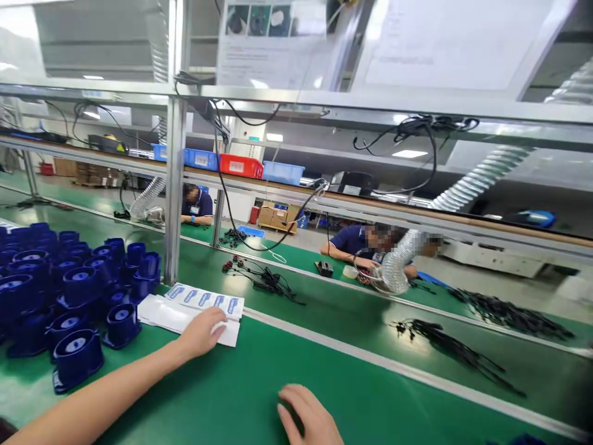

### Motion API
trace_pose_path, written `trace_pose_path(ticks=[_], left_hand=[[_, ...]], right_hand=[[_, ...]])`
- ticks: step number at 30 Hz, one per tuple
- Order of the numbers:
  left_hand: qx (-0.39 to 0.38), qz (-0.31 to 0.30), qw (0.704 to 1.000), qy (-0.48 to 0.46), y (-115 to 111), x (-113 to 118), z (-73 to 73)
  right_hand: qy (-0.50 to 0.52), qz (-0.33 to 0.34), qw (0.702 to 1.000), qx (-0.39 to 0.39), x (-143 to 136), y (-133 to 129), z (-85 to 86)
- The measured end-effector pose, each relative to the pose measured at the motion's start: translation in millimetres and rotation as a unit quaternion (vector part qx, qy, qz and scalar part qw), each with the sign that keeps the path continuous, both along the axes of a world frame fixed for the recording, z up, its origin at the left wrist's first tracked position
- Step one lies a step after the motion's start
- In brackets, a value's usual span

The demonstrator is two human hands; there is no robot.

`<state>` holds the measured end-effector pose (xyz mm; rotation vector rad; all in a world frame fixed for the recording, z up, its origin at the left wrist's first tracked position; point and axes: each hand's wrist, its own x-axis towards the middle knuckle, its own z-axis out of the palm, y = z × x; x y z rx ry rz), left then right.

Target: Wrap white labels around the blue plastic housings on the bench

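Note:
My left hand (202,332) lies over white sheets, its fingers touching the paper and its thumb held apart from them. The upper label sheet (204,298) carries a row of blue printed labels. Partly beneath my hand is a plain white sheet (169,315). My right hand (309,418) is above the green work surface near the bottom edge, fingers curved, thumb apart, with nothing visible in it. To the left of the sheets stand many dark blue plastic housings (78,353), round-topped with a lighter centre, crowded together.
A metal post (174,191) rises behind the sheets. Beyond a pale rail (352,351) lie bundles of black cables (273,281). Blue bins and a red bin (241,165) stand on the shelf. Two people work across the bench near a flexible silver duct (396,266).

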<state>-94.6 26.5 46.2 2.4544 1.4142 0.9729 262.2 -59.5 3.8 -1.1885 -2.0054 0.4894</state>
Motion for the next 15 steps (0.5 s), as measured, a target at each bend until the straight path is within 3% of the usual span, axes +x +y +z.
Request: trace_pose_path(ticks=[2, 4, 7, 9, 12, 15], left_hand=[[0.004, 0.05, 0.999, -0.013, 13.8, -29.3, -4.2], [-0.009, 0.054, 0.998, -0.004, 19.7, -40.7, -11.6], [-0.043, 0.015, 0.998, 0.038, 15.1, -35.8, -22.4], [-0.058, -0.007, 0.996, 0.068, 9.2, -28.5, -25.6], [-0.067, -0.02, 0.993, 0.099, 4.7, -21.1, -23.1], [-0.065, -0.017, 0.991, 0.119, 6.2, -15.7, -17.5]], right_hand=[[0.026, -0.025, 0.999, -0.017, -42.9, 45.4, 8.5], [0.042, -0.056, 0.997, -0.036, -86.5, 93.5, 12.2], [0.071, -0.09, 0.991, -0.061, -139.5, 160.6, 13.4], [0.083, -0.096, 0.989, -0.08, -160.6, 193.7, 13.0], [0.098, -0.093, 0.986, -0.103, -171.5, 219.8, 8.5], [0.113, -0.078, 0.983, -0.123, -167.4, 223.9, 0.6]])
